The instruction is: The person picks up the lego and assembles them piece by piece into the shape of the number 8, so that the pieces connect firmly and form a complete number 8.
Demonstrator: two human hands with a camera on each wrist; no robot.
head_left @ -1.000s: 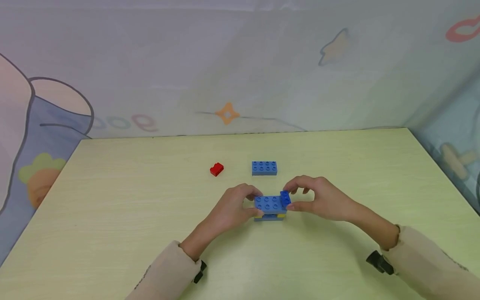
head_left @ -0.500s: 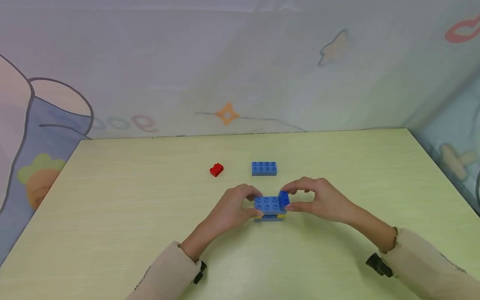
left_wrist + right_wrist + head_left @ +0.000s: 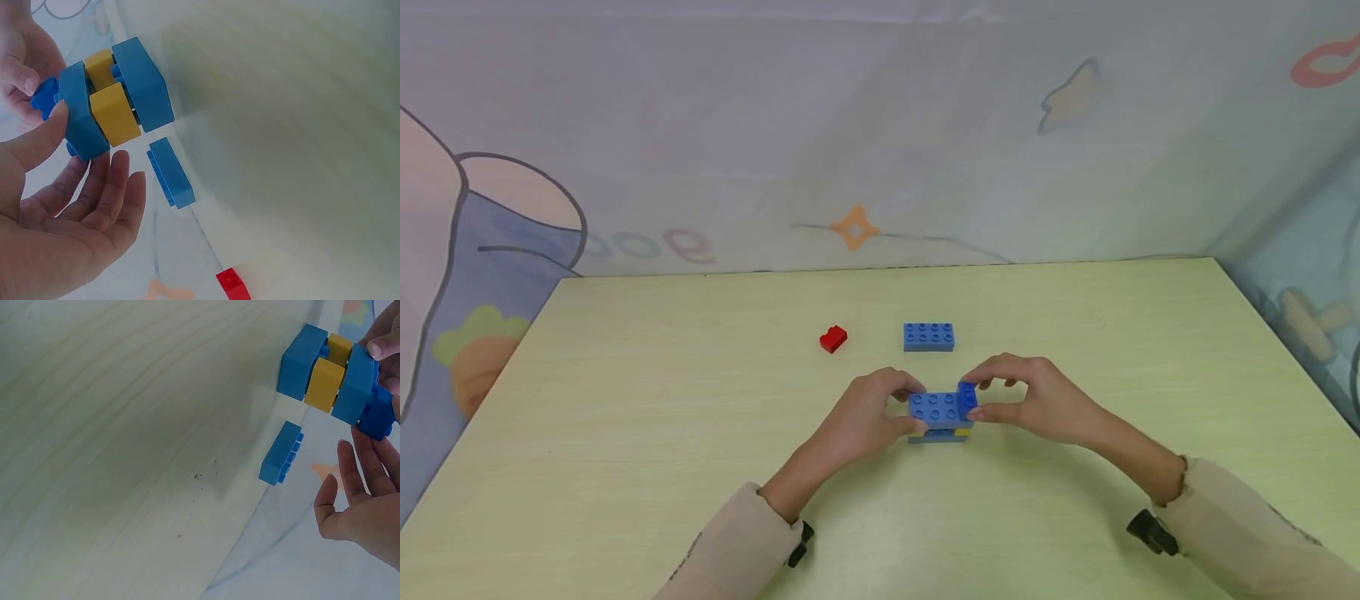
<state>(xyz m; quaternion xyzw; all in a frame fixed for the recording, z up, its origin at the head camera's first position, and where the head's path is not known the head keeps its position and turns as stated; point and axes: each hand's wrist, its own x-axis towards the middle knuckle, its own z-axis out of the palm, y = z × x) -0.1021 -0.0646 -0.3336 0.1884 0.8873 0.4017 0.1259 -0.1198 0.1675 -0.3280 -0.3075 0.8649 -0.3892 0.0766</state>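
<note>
A stack of toy building bricks stands near the middle of the table. Its upper blue brick (image 3: 934,407) and lower blue brick (image 3: 143,84) have two yellow bricks (image 3: 115,114) sandwiched between them. My left hand (image 3: 871,414) grips the left end of the upper blue brick, thumb at the front and fingers behind. With thumb and forefinger, my right hand (image 3: 1047,400) pinches a small dark-blue brick (image 3: 967,402) on the right end of that upper brick. In the right wrist view the small brick sits against the studded face, its studs outward.
Beyond the stack lies a loose blue brick (image 3: 928,337) with its studs up. A small red brick (image 3: 833,339) lies to its left. A printed cloth (image 3: 880,133) hangs along the table's back edge.
The small dark-blue brick has shifted slightly left and straightened, lining up with the upper brick's right end. My right hand moved with it; the left hand stayed in place.
</note>
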